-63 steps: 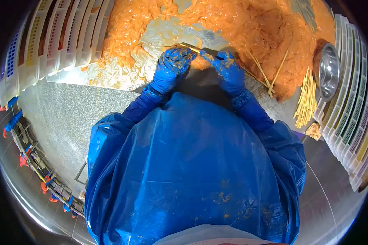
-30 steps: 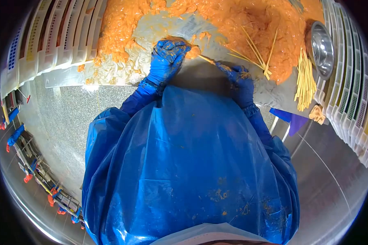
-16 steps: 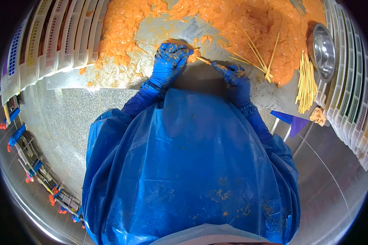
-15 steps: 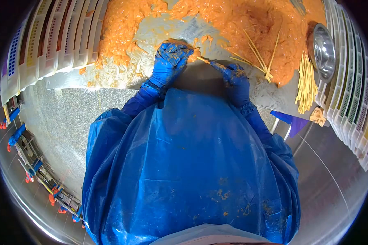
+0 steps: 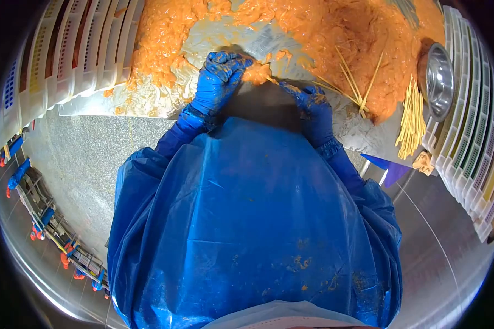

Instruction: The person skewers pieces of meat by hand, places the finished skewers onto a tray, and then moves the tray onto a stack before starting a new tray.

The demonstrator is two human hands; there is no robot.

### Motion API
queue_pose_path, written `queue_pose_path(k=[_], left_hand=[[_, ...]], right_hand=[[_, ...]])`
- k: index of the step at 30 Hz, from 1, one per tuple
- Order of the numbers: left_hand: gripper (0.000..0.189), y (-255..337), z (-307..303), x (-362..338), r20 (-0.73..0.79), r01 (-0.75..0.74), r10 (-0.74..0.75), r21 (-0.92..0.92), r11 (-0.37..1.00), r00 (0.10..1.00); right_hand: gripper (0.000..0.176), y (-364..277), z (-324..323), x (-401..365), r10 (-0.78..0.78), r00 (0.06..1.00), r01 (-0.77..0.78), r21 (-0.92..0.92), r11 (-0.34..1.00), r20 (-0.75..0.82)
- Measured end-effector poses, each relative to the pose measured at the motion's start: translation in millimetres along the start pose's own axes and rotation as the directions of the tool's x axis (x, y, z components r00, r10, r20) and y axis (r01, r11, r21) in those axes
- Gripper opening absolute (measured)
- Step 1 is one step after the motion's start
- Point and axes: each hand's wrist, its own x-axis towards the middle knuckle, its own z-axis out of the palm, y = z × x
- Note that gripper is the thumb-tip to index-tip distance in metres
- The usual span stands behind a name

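My left hand (image 5: 220, 75), in a smeared blue glove, is closed on a piece of orange marinated meat (image 5: 256, 73) above the steel table (image 5: 266, 104). The meat sticks out from its fingers toward the right. My right hand (image 5: 314, 104), gloved the same way, pinches a thin bamboo skewer (image 5: 273, 80) whose far end runs into the meat. Most of the skewer is hidden by meat and fingers. Beyond both hands spreads a large heap of orange marinated meat (image 5: 340, 27). Several loose skewers (image 5: 350, 77) lie fanned on the heap's near edge, close to my right hand.
At right lie a bundle of skewers (image 5: 410, 123), a steel bowl (image 5: 439, 79) and a crumpled tan scrap (image 5: 424, 163). Stacked white plastic crates (image 5: 66, 60) stand at left, with more crates (image 5: 466, 126) at right. People in blue and red (image 5: 66, 255) appear far left.
My hands have drawn slightly apart from the earlier pose, the left shifting a little left. More meat shows between them, stretched along the skewer, and less bare skewer is visible.
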Motion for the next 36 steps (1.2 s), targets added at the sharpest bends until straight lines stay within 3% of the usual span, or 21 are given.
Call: queue_pose_path(k=[5, 7, 10, 20, 22, 26, 28, 36], left_hand=[[0.029, -4, 3, -4, -0.009, 0.002, -0.002, -0.010, 1.000, 1.000], [0.031, -3, 1, -3, -0.014, -0.028, 0.028, -0.020, 0.999, 0.999], [0.035, 0, 1, -3, 0.023, -0.029, 0.029, -0.013, 1.000, 0.999], [0.035, -5, 4, -7, 0.057, -0.043, 0.041, 0.045, 0.998, 0.998], [0.036, -5, 4, -7, 0.057, -0.035, 0.032, 0.053, 0.998, 0.998], [0.039, -3, 4, -7, 0.068, -0.030, 0.026, 0.050, 0.998, 0.997], [0.040, 0, 1, -6, 0.079, -0.018, 0.014, 0.052, 0.999, 0.997], [0.047, -3, 6, -5, 0.064, -0.061, 0.057, 0.065, 0.996, 0.996]], right_hand=[[0.051, 12, 13, -1, 0.001, 0.999, 0.007, 0.199, 0.980, -0.044], [0.051, 8, 9, 2, -0.109, 0.989, 0.117, 0.073, 0.990, -0.098], [0.049, 0, 1, 6, -0.055, 0.998, 0.055, 0.022, 0.998, 0.004], [0.048, -19, -5, 12, -0.085, 0.996, 0.086, -0.057, 0.995, 0.016], [0.049, -29, -14, 12, -0.079, 0.997, 0.079, -0.153, 0.985, 0.009], [0.050, -25, -12, 11, -0.098, 0.995, 0.097, -0.125, 0.987, -0.007], [0.049, -20, -5, 13, -0.059, 0.998, 0.060, -0.012, 0.998, 0.038], [0.045, -15, 13, 21, -0.137, 0.991, 0.137, -0.038, 0.990, -0.010]])
